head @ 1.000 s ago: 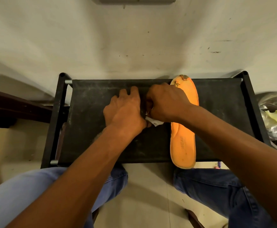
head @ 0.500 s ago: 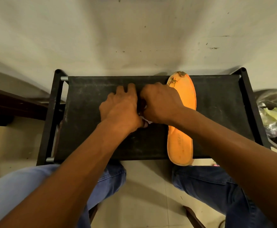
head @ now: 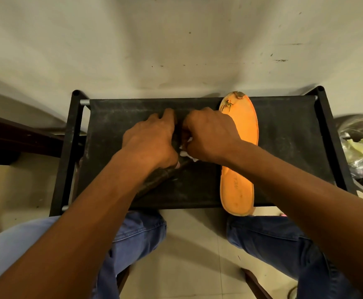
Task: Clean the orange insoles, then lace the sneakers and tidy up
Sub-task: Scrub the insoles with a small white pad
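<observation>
Both hands (head: 182, 139) curled round white wad (head: 186, 153)

1. The white scrap (head: 186, 153) between the hands shows less than a second ago; only small bits peek out beside the insole (head: 238, 152).
2. A dark, stick-like thing (head: 165, 174) now shows under the left hand (head: 152, 140), left of the insole.

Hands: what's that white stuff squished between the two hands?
In the head view, a crumpled white wipe or tissue lies between the left hand and right hand; which one, I can't tell.
</observation>
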